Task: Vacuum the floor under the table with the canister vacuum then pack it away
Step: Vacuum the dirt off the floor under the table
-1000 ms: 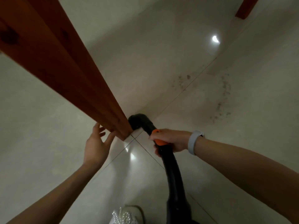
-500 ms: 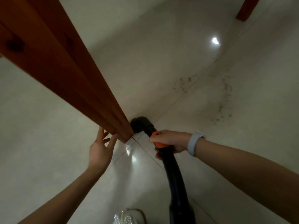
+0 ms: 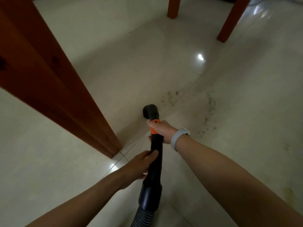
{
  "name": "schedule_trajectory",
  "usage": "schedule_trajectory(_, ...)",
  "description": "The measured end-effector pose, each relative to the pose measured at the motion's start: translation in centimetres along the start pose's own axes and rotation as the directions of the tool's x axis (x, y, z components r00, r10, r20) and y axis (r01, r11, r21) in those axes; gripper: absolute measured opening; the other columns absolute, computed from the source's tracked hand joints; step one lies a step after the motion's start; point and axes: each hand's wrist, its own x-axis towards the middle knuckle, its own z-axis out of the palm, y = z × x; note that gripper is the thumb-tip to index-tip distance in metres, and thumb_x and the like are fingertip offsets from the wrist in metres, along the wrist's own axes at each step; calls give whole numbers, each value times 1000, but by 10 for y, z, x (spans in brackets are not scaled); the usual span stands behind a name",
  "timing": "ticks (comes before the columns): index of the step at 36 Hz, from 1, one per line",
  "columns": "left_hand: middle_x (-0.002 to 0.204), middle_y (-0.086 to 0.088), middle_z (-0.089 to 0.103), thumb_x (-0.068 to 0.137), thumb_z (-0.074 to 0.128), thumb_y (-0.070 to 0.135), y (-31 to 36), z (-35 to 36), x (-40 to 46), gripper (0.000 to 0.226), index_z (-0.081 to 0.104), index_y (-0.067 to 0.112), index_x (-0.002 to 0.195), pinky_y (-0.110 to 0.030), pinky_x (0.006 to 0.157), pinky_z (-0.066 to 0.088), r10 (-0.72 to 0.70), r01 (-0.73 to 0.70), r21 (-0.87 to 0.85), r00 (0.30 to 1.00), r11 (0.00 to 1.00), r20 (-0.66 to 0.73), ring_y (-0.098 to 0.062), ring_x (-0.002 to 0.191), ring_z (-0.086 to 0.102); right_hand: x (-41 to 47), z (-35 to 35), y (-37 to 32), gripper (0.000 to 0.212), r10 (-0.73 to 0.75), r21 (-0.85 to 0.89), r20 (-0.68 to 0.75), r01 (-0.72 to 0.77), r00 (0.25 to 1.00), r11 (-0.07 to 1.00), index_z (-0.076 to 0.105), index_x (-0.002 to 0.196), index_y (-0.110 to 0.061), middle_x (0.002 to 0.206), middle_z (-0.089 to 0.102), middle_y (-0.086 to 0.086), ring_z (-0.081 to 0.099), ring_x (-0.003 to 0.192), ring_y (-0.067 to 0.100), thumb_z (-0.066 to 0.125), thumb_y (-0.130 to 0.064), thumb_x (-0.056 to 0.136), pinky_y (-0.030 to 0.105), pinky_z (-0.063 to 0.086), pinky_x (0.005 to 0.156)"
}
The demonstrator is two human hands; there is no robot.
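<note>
Vacuuming under the table, judging by the nozzle [image 3: 150, 111] set low on the tile floor [image 3: 229, 145] just past the near leg [image 3: 65, 89], angled toward the dust [image 3: 208, 112] scattered to the leg's right and beyond. Two-handed hold on the wand [image 3: 155, 161], probably for steering the nozzle around the leg and keeping it pressed flat. Right hand [image 3: 161, 131] furthest from the body, fingers wrapped shut around the wand at its orange collar [image 3: 154, 131], wrist with a pale band [image 3: 177, 136], forearm stretched almost straight out. Left hand [image 3: 141, 164] lower on the wand, closer to the body, fingers curled against its left side; whether fully clasped, cannot tell. Ribbed hose [image 3: 144, 217] trailing down from the wand toward the bottom edge. Two more legs [image 3: 229, 18] far beyond the near leg. Canister itself not in view.
</note>
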Motion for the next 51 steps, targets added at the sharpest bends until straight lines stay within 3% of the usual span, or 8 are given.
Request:
schedule_trajectory(4, 85, -12, 70, 93, 53, 43, 1, 18, 6, 30, 42, 21, 110, -29, 68, 58, 87, -86, 22, 995, 996, -45, -22, 73, 70, 3, -1, -10, 26, -13, 83, -53, 18, 998, 996, 45, 94, -5, 83, 47, 12, 55, 62, 26, 59, -26, 93, 34, 52, 59)
schedule_trajectory(8, 69, -8, 67, 94, 49, 46, 14, 14, 15, 32, 46, 15, 101, -32, 61, 56, 148, -147, 14, 976, 989, -161, -24, 62, 68, 6, -3, -16, 41, -18, 317, -45, 31, 999, 948, 43, 125, -5, 92, 52, 16, 60, 65, 29, 59, -25, 92, 37, 52, 54)
schedule_trajectory(12, 58, -8, 63, 96, 46, 45, 33, -1, 22, 34, 47, 10, 99, -31, 54, 52, 174, -181, -17, 965, 983, -194, -25, 53, 64, 6, 0, -16, 31, -24, 513, 125, -44, 992, 857, 48, 112, -4, 82, 53, 13, 58, 69, 26, 58, -25, 92, 34, 50, 58)
schedule_trajectory(16, 58, -11, 62, 95, 48, 45, 41, -16, 24, 37, 49, 8, 96, -30, 54, 52, 168, -179, -33, 963, 983, -212, -27, 52, 62, 1, 1, -20, 17, -79, 469, 219, -34, 973, 883, 49, 102, -4, 85, 49, 10, 54, 79, 24, 51, -21, 97, 33, 48, 64)
schedule_trajectory(25, 79, -14, 70, 95, 46, 45, 26, -17, 23, 44, 57, 2, 100, -37, 74, 56, 192, -162, 113, 915, 980, -354, -25, 71, 67, 9, 18, -30, 22, -80, 326, 100, 44, 992, 944, 45, 110, -5, 82, 52, 10, 56, 66, 24, 53, -20, 96, 36, 50, 62)
schedule_trajectory(34, 68, -10, 70, 95, 46, 47, 15, -27, 21, 48, 59, 0, 93, -44, 77, 57, 208, -147, 187, 905, 971, -371, -29, 69, 69, 10, 22, -14, 19, -62, 466, 170, -25, 983, 885, 51, 94, -8, 84, 54, 10, 57, 71, 22, 57, -26, 94, 36, 51, 69)
schedule_trajectory(40, 60, -6, 68, 95, 47, 43, 5, -29, 25, 48, 61, -2, 88, -43, 72, 57, 205, -151, 168, 905, 974, -373, -25, 62, 67, 15, 19, -8, 24, -37, 408, 190, -44, 981, 912, 49, 90, -7, 79, 53, 10, 57, 72, 25, 52, -30, 97, 39, 48, 80)
schedule_trajectory(51, 89, -17, 70, 94, 40, 56, 70, -30, 69, 51, 60, 10, 90, -46, 86, 55, 190, -126, 177, 891, 976, -413, -32, 83, 68, 48, 20, -78, 31, -71, 311, -33, 77, 997, 947, 48, 84, -8, 74, 51, 11, 52, 57, 24, 49, -37, 96, 35, 48, 54)
